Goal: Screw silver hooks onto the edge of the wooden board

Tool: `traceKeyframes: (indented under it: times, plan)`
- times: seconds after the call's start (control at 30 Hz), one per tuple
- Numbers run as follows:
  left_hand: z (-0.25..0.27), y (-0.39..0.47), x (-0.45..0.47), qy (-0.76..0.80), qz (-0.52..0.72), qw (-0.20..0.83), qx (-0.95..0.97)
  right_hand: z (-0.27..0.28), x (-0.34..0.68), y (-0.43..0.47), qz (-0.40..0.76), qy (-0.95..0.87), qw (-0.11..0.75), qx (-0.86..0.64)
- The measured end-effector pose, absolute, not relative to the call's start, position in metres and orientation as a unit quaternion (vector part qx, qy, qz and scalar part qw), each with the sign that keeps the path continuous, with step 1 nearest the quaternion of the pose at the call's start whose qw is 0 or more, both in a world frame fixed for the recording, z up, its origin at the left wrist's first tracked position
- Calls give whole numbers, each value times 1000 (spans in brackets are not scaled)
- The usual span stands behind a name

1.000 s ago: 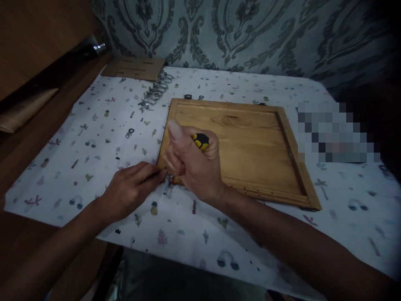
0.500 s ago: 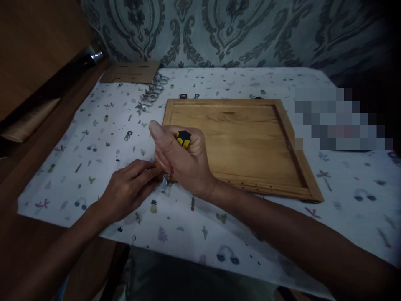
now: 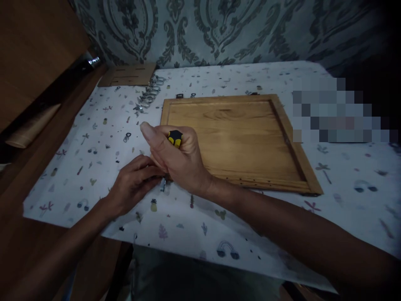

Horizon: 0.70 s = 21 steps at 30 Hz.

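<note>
My right hand point(image 3: 184, 161) is wrapped round a screwdriver, whose black and yellow handle end point(image 3: 175, 138) shows above the fist; its shaft and tip are hidden. Below it lies the near left corner of a framed wooden panel point(image 3: 238, 133), covered by my hands. A small metal clasp point(image 3: 163, 184) juts out from that corner, past the panel's near edge. My left hand point(image 3: 133, 184) meets the right one there, its fingers drawn together beside the clasp. What those fingertips pinch, if anything, is hidden.
On the white patterned tablecloth point(image 3: 188, 234), a row of metal clasps point(image 3: 150, 92) lies beyond the panel's left side, next to a piece of cardboard point(image 3: 128, 75). A blurred-out object point(image 3: 332, 117) sits at the right. Wooden furniture point(image 3: 40, 62) borders the left, and a patterned wall stands behind.
The view has shifted slightly. My fist with the screwdriver has tilted a little to the left, and my left fingers remain at the panel corner.
</note>
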State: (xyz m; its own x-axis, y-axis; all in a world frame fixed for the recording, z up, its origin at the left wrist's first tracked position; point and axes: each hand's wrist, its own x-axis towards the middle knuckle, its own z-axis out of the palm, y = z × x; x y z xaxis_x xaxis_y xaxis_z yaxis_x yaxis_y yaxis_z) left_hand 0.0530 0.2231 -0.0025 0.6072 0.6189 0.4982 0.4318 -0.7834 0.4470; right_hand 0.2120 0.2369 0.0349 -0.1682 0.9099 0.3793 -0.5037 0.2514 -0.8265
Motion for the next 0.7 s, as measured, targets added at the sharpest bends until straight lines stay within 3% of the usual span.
traceKeyframes:
  times: [0.7]
  plan:
    - [-2, 231, 52, 253, 331, 127, 900, 37, 213, 236, 555, -526, 610, -209]
